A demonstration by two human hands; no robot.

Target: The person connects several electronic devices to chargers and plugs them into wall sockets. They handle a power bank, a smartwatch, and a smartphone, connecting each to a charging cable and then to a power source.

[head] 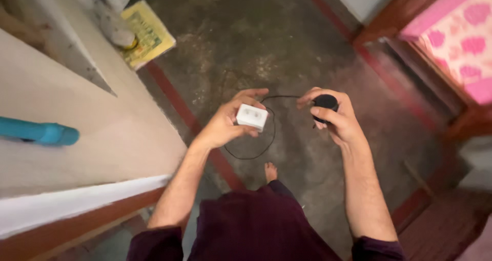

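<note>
Left hand (225, 123) grasping white box (251, 117) at frame centre, right hand (335, 118) clenched around black cap (325, 104), thin black wire (266, 138) looping between them, concrete floor (266, 40) below

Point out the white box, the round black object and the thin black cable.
small white rectangular box (251, 116), head view, on its front face.
round black object (325, 101), head view, on its top.
thin black cable (256, 155), head view, on the loop's lowest stretch.

A flat yellow printed packet (149, 34) lies on the floor, top left, beside the wall.
</note>
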